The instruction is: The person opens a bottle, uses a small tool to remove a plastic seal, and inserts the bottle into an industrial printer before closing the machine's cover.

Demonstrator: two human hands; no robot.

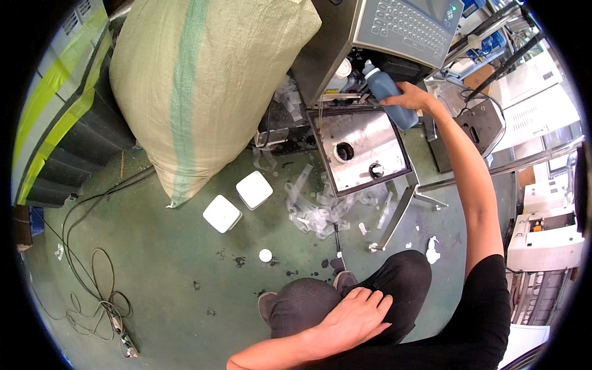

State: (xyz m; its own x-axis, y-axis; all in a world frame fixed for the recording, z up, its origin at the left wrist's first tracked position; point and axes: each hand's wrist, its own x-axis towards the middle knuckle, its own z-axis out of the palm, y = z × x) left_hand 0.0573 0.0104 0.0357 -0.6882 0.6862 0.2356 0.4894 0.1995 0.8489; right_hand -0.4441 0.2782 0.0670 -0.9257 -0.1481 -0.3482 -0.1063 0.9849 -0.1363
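My right hand (408, 97) is closed around a blue-grey plastic squeeze bottle (380, 85) with a pale nozzle, held tilted in front of an open metal cabinet. Below the bottle, a steel panel (364, 139) has an open dark round hole (343, 152) and a smaller round fitting (377, 171). My left hand (354, 317) lies over my knee with its fingers stretched out, holding nothing. On the floor ahead of my knees stand two white square-topped containers (254, 190) beside a small white round disc (265, 255).
A large woven sack (209, 86) with a green stripe fills the upper left. Crumpled clear plastic strips (320, 213) litter the green floor near a metal stand leg (394, 219). Cables (102, 296) coil at lower left. A keyboard panel (404, 28) tops the cabinet.
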